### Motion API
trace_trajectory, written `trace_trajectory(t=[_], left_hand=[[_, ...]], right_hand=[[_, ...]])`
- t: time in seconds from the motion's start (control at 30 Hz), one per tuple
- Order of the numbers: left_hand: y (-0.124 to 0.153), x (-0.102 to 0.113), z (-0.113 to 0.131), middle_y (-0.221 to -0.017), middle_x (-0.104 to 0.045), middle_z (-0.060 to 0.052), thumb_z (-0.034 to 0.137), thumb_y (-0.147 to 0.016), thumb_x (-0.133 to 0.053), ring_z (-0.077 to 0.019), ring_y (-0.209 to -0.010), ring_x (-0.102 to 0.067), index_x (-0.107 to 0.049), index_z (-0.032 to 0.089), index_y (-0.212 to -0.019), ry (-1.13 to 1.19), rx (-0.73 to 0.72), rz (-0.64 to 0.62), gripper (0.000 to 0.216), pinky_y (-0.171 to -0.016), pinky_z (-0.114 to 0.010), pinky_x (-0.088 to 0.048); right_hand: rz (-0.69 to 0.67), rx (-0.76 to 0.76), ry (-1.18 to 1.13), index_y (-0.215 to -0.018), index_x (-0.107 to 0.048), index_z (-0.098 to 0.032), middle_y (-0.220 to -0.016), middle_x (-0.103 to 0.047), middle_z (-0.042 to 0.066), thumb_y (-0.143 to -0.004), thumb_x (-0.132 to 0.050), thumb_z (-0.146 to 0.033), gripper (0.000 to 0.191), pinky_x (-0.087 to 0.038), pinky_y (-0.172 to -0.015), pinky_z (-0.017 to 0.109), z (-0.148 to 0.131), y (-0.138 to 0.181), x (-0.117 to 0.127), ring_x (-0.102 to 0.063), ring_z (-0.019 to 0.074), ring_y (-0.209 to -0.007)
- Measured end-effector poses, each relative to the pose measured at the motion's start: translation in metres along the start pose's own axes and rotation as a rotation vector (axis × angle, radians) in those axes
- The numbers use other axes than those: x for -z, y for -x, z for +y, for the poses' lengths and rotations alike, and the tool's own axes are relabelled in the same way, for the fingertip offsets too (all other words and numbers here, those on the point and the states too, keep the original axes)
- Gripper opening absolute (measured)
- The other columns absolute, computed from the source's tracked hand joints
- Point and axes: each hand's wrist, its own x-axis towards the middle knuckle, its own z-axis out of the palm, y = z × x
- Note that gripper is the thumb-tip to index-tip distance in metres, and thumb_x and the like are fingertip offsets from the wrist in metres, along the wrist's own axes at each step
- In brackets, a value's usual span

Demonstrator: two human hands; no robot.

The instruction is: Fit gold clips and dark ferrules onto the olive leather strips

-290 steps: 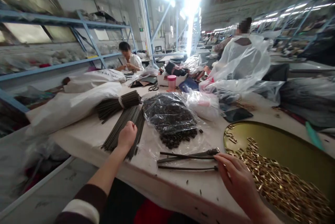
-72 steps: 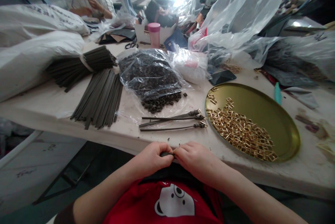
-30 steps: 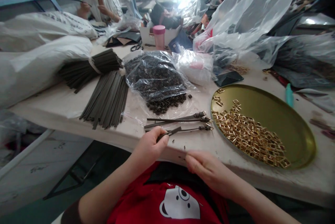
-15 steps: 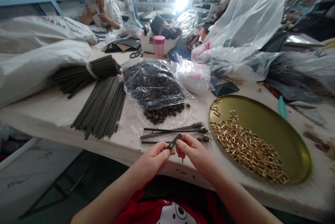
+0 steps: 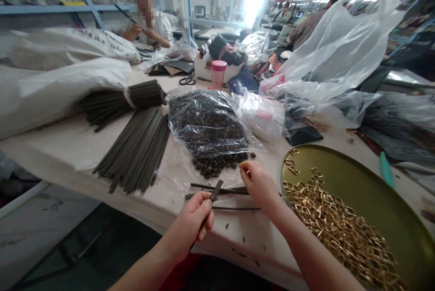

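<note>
My left hand (image 5: pixel 197 214) is closed round a dark flat strap (image 5: pixel 216 189), whose end sticks up past the thumb. Curled at the fingertips, my right hand (image 5: pixel 260 186) hovers by the front of a pile of small black loops (image 5: pixel 212 165); whether anything is in its pinch cannot be made out. The loops spill from a clear plastic bag (image 5: pixel 210 118). Several dark straps (image 5: pixel 200 186) lie on the table between and behind my hands, their right ends hidden by my right hand and wrist. To the right, gold metal buckles (image 5: pixel 333 223) are heaped in a round gold tray (image 5: pixel 370 191).
Loose dark strips (image 5: pixel 136 150) and a banded bundle (image 5: pixel 146 94) lie at the left beside white sacks (image 5: pixel 68 82). Behind the loops stand a pink-lidded jar (image 5: pixel 218 75) and scissors (image 5: pixel 186 79). A dark flat phone-like object (image 5: pixel 304 135) lies behind the tray. Another person sits at back left.
My right hand has let go of the strap and moved up and away toward the black loops. My left hand keeps the strap, now more upright. The camera view has shifted.
</note>
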Motion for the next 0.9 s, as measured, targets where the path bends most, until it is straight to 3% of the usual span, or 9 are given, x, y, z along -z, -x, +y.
trace_trajectory(t=[0.13,0.23,0.37,0.47,0.57,0.63,0.9], left_hand=[[-0.001,0.001,-0.003,-0.048,-0.044,0.01,0.039,-0.081,-0.042,-0.003,-0.033,-0.026,-0.044,0.017,-0.083,-0.013,-0.006,0.008,0.021,-0.035,-0.016,-0.016],[-0.001,-0.001,-0.004,-0.048,-0.043,0.01,0.038,-0.082,-0.04,-0.0027,-0.032,-0.025,-0.043,0.018,-0.082,-0.04,-0.007,0.02,0.021,-0.035,-0.016,-0.015],[0.003,-0.003,-0.002,-0.053,-0.046,0.008,0.034,-0.082,-0.039,-0.0025,-0.034,-0.031,-0.041,0.017,-0.079,-0.088,-0.015,0.036,0.017,-0.036,-0.015,-0.019],[0.006,-0.007,0.001,-0.056,-0.048,0.007,0.032,-0.081,-0.04,-0.003,-0.036,-0.032,-0.042,0.017,-0.077,-0.137,-0.076,0.039,0.016,-0.037,-0.016,-0.022],[0.008,-0.014,0.001,-0.052,-0.045,0.008,0.035,-0.082,-0.04,-0.0044,-0.036,-0.03,-0.044,0.017,-0.077,-0.224,-0.137,-0.02,0.02,-0.037,-0.017,-0.022],[0.011,-0.02,0.0,-0.05,-0.043,0.008,0.037,-0.083,-0.041,-0.0053,-0.037,-0.031,-0.046,0.017,-0.077,-0.301,-0.155,-0.06,0.022,-0.037,-0.017,-0.022],[0.026,-0.034,0.004,-0.046,-0.039,0.008,0.034,-0.082,-0.041,-0.0066,-0.04,-0.032,-0.046,0.018,-0.071,-0.396,-0.218,0.004,0.02,-0.042,-0.018,-0.027]], right_hand=[[-0.057,-0.016,0.243,-0.09,-0.057,-0.016,-0.091,-0.058,0.01,-0.083,-0.047,-0.019,0.013,-0.036,-0.063,0.028,-0.002,-0.015,-0.017,-0.055,0.0191,-0.077],[-0.06,-0.042,0.213,-0.084,-0.058,-0.016,-0.088,-0.058,0.01,-0.081,-0.048,-0.018,0.011,-0.035,-0.062,0.028,-0.002,-0.02,-0.021,-0.055,0.0185,-0.074],[-0.063,-0.036,0.103,-0.08,-0.057,-0.017,-0.082,-0.058,0.006,-0.081,-0.048,-0.022,0.01,-0.037,-0.063,0.026,-0.004,-0.012,-0.008,-0.054,0.0162,-0.073],[-0.158,-0.072,-0.183,-0.079,-0.055,-0.017,-0.067,-0.055,0.0,-0.083,-0.046,-0.03,0.016,-0.039,-0.057,0.024,-0.011,0.013,0.007,-0.051,0.0127,-0.062],[-0.269,-0.217,-0.774,-0.077,-0.052,-0.017,-0.06,-0.049,-0.004,-0.081,-0.049,-0.038,0.022,-0.038,-0.055,0.023,-0.018,0.046,0.019,-0.046,0.0103,-0.055],[-0.273,-0.29,-1.032,-0.075,-0.052,-0.017,-0.061,-0.05,-0.003,-0.078,-0.054,-0.04,0.023,-0.037,-0.056,0.023,-0.02,0.064,0.023,-0.044,0.0094,-0.054],[-0.145,-0.407,-1.3,-0.073,-0.055,-0.017,-0.067,-0.056,-0.001,-0.072,-0.064,-0.039,0.024,-0.036,-0.055,0.024,-0.014,0.09,0.021,-0.046,0.0098,-0.055]])
